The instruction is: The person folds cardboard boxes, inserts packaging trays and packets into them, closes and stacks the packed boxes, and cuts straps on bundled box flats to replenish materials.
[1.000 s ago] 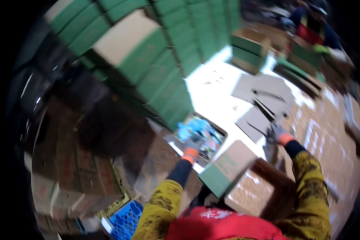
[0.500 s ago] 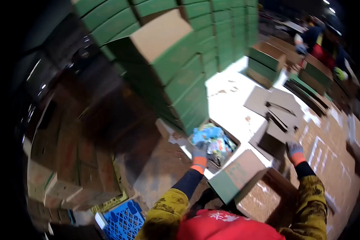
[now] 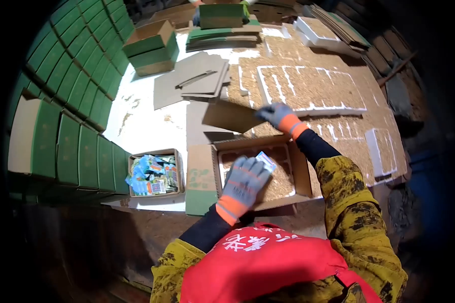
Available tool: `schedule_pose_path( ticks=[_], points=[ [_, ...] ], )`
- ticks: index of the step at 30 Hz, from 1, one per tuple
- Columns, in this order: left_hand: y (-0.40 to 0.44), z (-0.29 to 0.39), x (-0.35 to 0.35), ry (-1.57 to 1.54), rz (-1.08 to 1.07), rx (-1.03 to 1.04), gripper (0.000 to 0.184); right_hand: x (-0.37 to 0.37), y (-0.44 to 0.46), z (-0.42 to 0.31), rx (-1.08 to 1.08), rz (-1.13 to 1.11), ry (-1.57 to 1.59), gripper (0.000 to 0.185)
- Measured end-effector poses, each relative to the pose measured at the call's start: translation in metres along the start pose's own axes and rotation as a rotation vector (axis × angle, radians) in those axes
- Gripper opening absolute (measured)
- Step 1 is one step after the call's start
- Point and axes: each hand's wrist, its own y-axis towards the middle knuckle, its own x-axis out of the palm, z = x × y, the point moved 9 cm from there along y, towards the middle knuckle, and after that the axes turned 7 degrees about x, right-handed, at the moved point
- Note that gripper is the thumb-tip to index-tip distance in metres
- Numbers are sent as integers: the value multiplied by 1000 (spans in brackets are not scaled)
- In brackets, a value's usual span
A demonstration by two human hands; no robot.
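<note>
The left hand, which was down in the small box of packets half a second ago, is now over the open box, so a packet has reached the crumbly brown filling. That packet touches the left fingertips inside the open box; whether they pinch it or merely press it cannot be told. The right hand now holds a cardboard sheet by its edge, tilted above the box's far side, so both hands are at this one box. Counted: one open box, one packet by the hand, one raised sheet, one small box whose overlapping packets cannot be counted, and at least three white trays on the desk. The green boxes stacked at the left are too many to count.
</note>
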Motion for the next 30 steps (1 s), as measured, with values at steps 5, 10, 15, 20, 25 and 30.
schedule_pose_path(
  ticks=[5,10,15,20,25,30],
  points=[
    [-37,-13,31,-85,-221,-191,55,-83,-36,54,-35,477,1039,29],
    [-69,-41,-12,-190,123,-551,64,-94,-61,87,77,476,1135,35],
    [-129,-91,56,-772,585,-909,79,-140,-102,95,72,969,1306,33],
    [-113,-82,28,-821,121,-1042,44,-158,-176,42,-62,786,788,39],
    [-123,-77,45,-554,-11,-744,48,-27,-220,30,-34,413,346,58],
    [-128,-65,49,-269,11,-536,54,3,-206,-4,31,-48,-578,26]
  ],
)
